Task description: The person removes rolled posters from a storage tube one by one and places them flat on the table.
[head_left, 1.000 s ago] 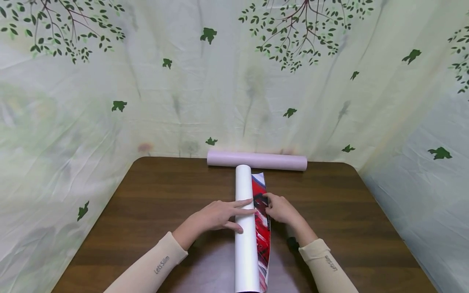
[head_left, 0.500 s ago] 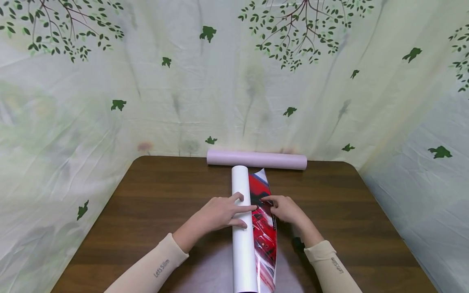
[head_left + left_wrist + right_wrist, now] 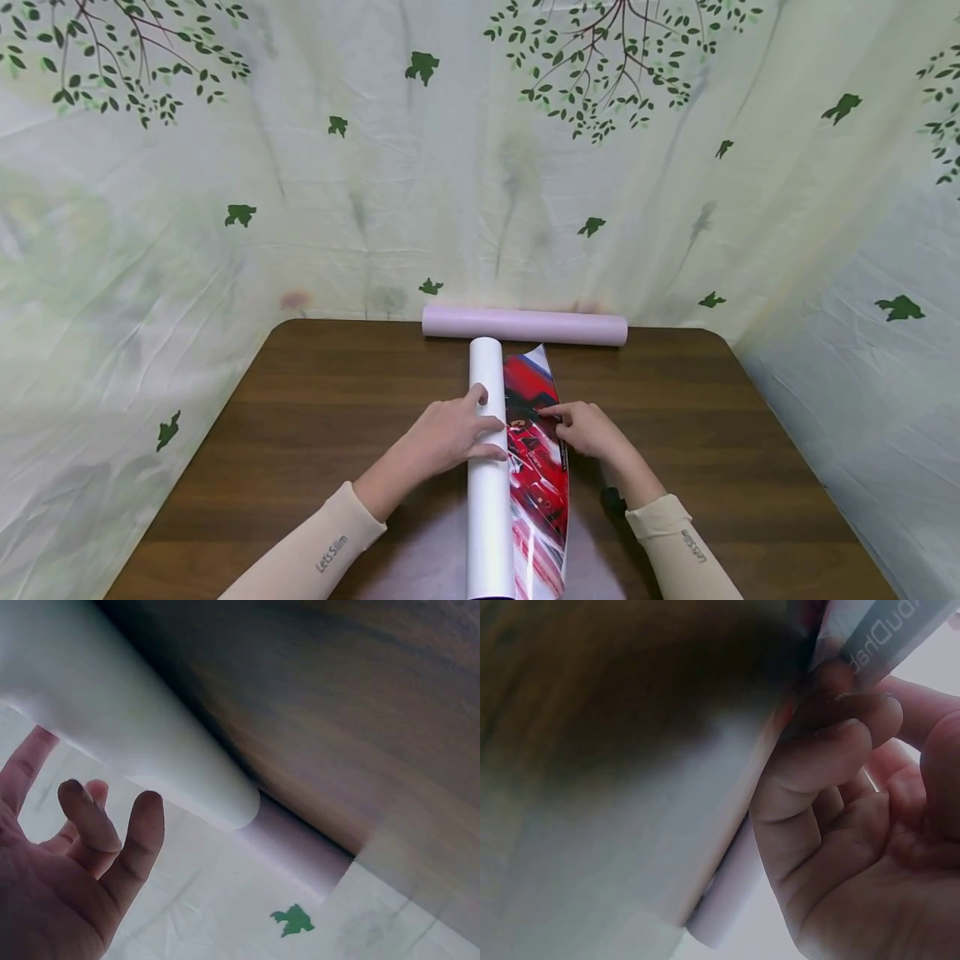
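Note:
A poster (image 3: pixel 534 500) with a red racing-car picture lies partly unrolled on the table, its rest wound into a long white roll (image 3: pixel 491 517). My left hand (image 3: pixel 453 433) rests across the roll from the left, fingers spread and slightly bent. In the left wrist view its fingertips lie along the roll (image 3: pixel 142 712). At the poster's loose right edge, my right hand (image 3: pixel 591 429) pinches the sheet between thumb and bent fingers. The right wrist view shows those fingers (image 3: pixel 795 772) curled at the edge, beside a grey strip (image 3: pixel 900 637) with lettering.
A lilac roll (image 3: pixel 555 327) lies crosswise at the back edge of the brown wooden table (image 3: pixel 337 375), just beyond the white roll's far end. Behind the table hangs a pale cloth (image 3: pixel 465 167) printed with leaves and branches.
The white roll has turned and shifted left, so a wider strip of the poster shows. My left hand's fingers have bent back over the roll; my right hand has moved slightly right with the edge.

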A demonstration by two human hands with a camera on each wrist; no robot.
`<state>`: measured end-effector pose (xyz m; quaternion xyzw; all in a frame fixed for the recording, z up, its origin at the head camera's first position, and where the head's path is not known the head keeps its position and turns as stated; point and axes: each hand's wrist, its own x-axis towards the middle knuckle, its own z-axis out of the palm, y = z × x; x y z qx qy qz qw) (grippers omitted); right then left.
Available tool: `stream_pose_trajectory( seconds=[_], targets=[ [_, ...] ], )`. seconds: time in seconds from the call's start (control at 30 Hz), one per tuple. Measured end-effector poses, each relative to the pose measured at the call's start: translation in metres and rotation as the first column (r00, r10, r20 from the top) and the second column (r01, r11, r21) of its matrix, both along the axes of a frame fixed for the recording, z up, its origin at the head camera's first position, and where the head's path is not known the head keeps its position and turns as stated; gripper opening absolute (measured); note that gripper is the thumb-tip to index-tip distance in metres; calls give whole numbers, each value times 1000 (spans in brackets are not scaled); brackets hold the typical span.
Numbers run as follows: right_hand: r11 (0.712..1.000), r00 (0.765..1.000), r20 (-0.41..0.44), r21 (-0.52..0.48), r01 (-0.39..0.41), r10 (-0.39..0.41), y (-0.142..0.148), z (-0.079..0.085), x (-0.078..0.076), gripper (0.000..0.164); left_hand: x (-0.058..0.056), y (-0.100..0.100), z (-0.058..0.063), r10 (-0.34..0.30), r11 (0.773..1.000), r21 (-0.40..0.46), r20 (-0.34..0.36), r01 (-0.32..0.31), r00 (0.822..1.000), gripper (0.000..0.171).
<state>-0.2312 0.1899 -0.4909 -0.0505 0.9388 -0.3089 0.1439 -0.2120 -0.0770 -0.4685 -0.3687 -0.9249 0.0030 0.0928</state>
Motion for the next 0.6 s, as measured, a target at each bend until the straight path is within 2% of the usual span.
stream_pose_trajectory(
  seconds=[0.13,0.23,0.4,0.6],
  targets=[
    [1000,1000,-3,2,6,-6,1,-3,-1,38,-1,-1,2,11,1000,3,-39,-11,999,54],
    [1000,1000,-14,2,9,-9,2,-4,-1,37,-2,-3,2,-9,1000,28,-55,11,998,52],
    [1000,999,-54,-3,5,-6,4,-6,0,39,-2,-6,1,4,998,68,4,-4,1000,50],
    [1000,995,-97,-15,7,-8,3,-7,0,41,0,-9,-3,20,999,37,26,-21,999,58]
  ],
)
